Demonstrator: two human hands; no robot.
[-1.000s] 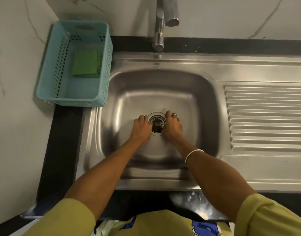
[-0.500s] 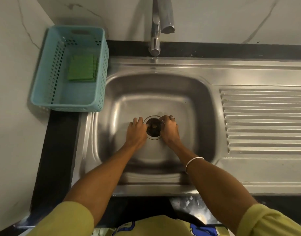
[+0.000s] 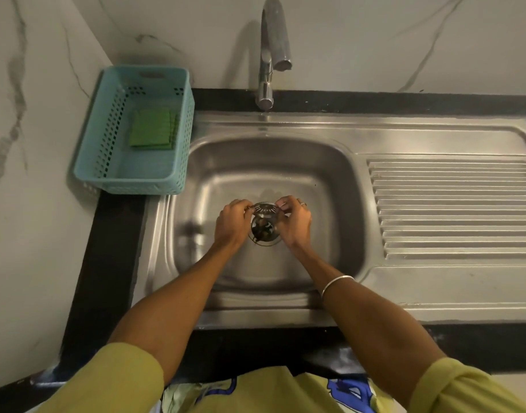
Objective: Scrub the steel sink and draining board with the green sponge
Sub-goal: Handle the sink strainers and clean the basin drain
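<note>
L hand [image 3: 230, 223] & R hand [image 3: 294, 223] fingers pinch drain strainer [image 3: 265, 208] rim; raised off drain.

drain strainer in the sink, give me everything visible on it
The drain strainer is a small round disc, shiny steel by its look, with slots fanning out from the middle. It is lifted off the open drain hole and tilted, its slotted face toward the camera. The left hand pinches its left edge, the right hand its right edge. Its underside is hidden.

Teal basket [image 3: 172, 183], tap [image 3: 269, 55], strainer [image 3: 265, 208]
</note>
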